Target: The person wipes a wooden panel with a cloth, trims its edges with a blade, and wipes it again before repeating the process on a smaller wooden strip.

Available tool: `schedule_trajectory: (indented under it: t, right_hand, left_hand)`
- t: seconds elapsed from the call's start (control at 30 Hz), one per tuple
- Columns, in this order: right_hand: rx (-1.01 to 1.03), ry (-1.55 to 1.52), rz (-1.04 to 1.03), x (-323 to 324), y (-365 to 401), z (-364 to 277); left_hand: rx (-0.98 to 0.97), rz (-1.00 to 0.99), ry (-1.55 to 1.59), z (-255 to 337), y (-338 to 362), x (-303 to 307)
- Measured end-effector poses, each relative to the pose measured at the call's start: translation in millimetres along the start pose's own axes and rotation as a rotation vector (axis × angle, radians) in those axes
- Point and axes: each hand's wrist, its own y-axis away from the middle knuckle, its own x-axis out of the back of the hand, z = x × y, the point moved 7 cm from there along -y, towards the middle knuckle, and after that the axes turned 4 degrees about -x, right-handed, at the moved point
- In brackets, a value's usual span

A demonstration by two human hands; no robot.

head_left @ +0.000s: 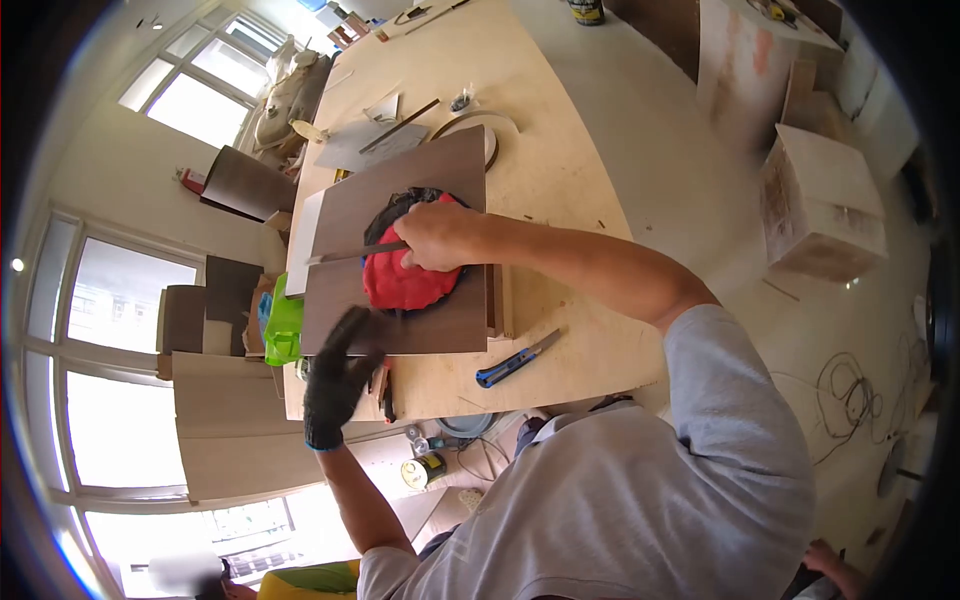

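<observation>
My right hand (436,236), bare, is closed around one end of a narrow, flat, dark strip (350,255). That hand lies over a bunched red and black cloth (400,285), and the strip sticks out to the left above the board. Beneath the cloth is a brown wood-grain board (340,310) on the worktable. My left hand (345,375), in a dark knitted glove, hovers at the board's near left corner. Its fingers are stretched out with nothing in them, and the thumb side is blurred. A blue utility knife (505,369) with its blade out lies right of the board's near edge.
The pale plywood worktable (570,180) carries a coil of edging strip (505,122) beyond the board. A bright green bag (284,330) is at the left edge. A tin (423,469) and cables stand below. A white box (825,205) is right. Another person's hand (825,556) shows lower right.
</observation>
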Motion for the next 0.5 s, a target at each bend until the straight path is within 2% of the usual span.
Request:
schedule_trajectory:
  t: [0.07,0.13,0.2,0.23,0.27,0.33,0.4,0.43,0.5]
  right_hand:
    - [-0.021,-0.159,0.123,0.1,7.6,7.0]
    - [-0.121,-0.343,0.269,36.3,34.2,17.8]
    - [-0.359,-0.415,0.266,70.7,70.2,20.4]
    - [-0.439,-0.437,0.303,77.0,88.0,23.3]
    - [-0.517,-0.456,0.342,79.5,106.4,27.6]
    - [-0.586,-0.492,0.286,55.9,140.5,37.8]
    - [-0.452,-0.544,0.373,13.1,170.7,40.6]
    - [-0.46,-0.586,0.38,-13.1,188.3,40.8]
    - [-0.461,-0.62,0.414,-37.8,215.6,24.5]
  left_hand:
    - [-0.064,0.296,-0.15,24.1,-24.3,17.4]
    - [-0.261,0.386,-0.183,46.5,-58.9,11.9]
    - [-0.351,0.275,-0.215,55.1,-105.6,-12.3]
    - [-0.423,0.23,-0.346,58.7,-127.2,-27.8]
    - [-0.497,0.184,-0.479,58.4,-146.2,-44.9]
    - [-0.5,0.137,-0.619,43.8,-175.4,-66.7]
    - [-0.514,0.144,-0.549,22.5,-209.3,-61.3]
    - [-0.523,0.143,-0.514,16.6,-222.5,-57.4]
    - [-0.345,0.136,-0.409,8.7,-250.4,-46.6]
